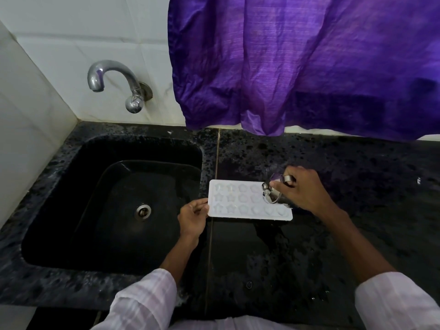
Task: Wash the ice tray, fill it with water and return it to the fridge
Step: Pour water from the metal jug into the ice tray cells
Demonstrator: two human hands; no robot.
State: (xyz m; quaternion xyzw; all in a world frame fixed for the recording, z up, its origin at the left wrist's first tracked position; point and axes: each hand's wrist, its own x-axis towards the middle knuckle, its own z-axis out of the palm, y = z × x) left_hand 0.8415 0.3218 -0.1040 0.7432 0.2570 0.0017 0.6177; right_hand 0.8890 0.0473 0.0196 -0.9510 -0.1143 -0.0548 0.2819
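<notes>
A white ice tray (pixel 240 201) with star and flower shaped moulds lies flat on the black granite counter (pixel 357 186), just right of the sink. My left hand (pixel 192 217) pinches the tray's left edge. My right hand (pixel 302 189) grips a small steel cup (pixel 273 191), tipped on its side over the tray's right end, mouth pointing down at the moulds. Whether water flows from the cup is too small to tell.
A black sink (pixel 114 198) with a steel drain (pixel 142 211) sits to the left. A chrome tap (pixel 114 84) juts from the white tiled wall above it. A purple cloth (pixel 297 63) hangs over the back of the counter. The counter surface looks wet.
</notes>
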